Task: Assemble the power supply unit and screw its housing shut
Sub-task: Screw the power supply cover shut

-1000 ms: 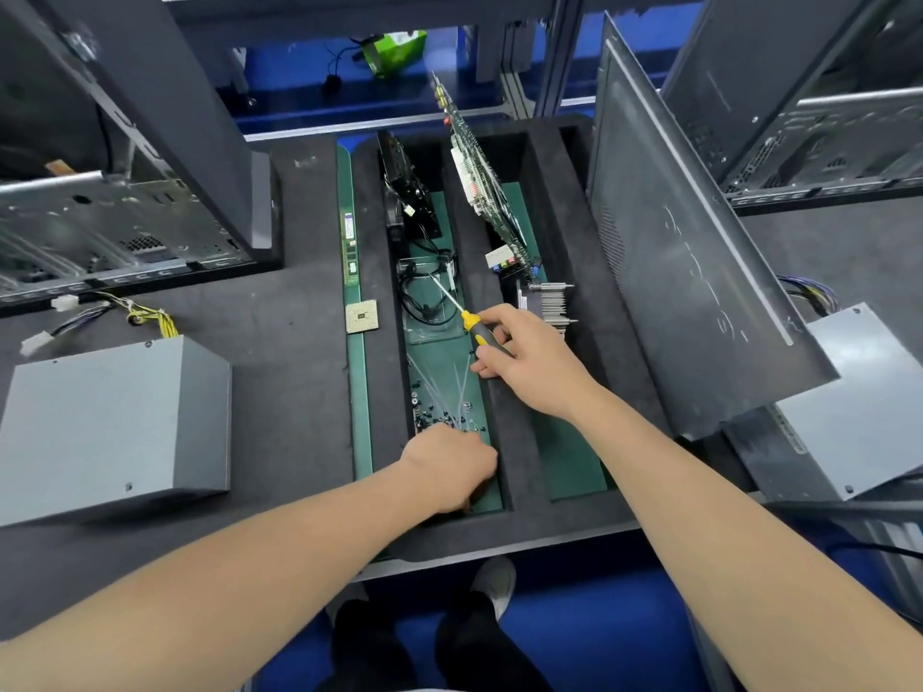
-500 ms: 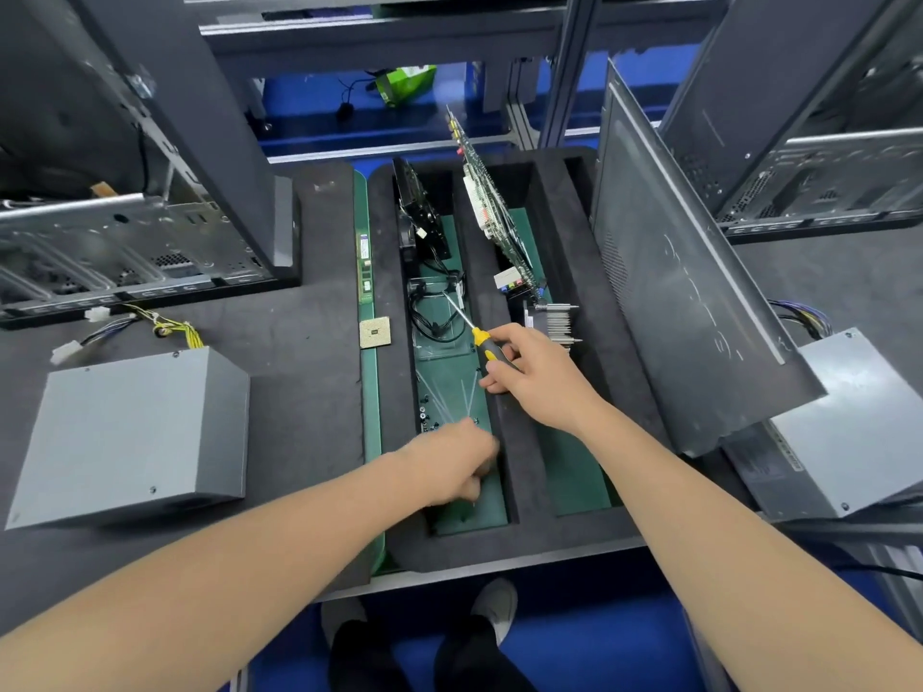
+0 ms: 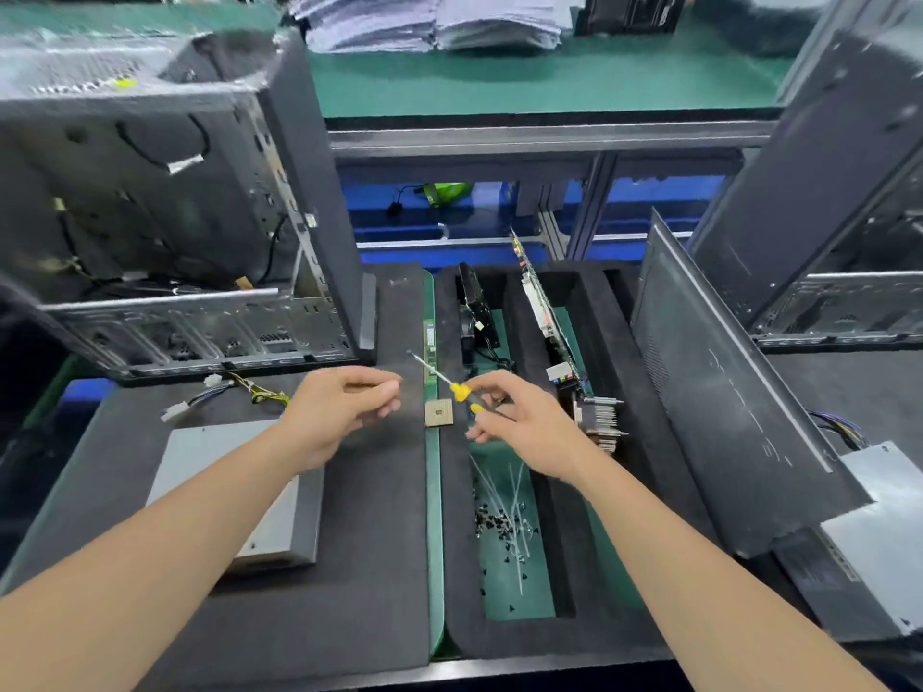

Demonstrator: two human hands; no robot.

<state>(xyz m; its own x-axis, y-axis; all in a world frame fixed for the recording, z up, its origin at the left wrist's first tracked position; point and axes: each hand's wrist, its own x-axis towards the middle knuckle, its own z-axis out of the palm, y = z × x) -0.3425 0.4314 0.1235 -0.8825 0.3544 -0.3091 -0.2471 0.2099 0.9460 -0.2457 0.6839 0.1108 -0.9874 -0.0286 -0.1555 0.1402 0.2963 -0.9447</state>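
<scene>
1. Above black foam mat (image 3: 369,541), right hand (image 3: 519,427) grips yellow-handled metal screwdriver (image 3: 457,390), shaft pointing up-left.
2. Left hand (image 3: 339,417) is just beside the shaft tip, fingers curled to thumb; cannot tell whether they pinch anything.
3. Grey metal power supply box (image 3: 200,457) lies on mat under left forearm, untouched.
4. Small black screws (image 3: 499,521) lie scattered in green tray compartment (image 3: 524,591).

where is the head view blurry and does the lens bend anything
Head view: motion blur smears the open computer case at upper left and the paper stacks at the top; the left hand and right hand with the screwdriver are slightly soft; the loose screws look sharper; wide-angle distortion leans verticals at both edges outward.
</scene>
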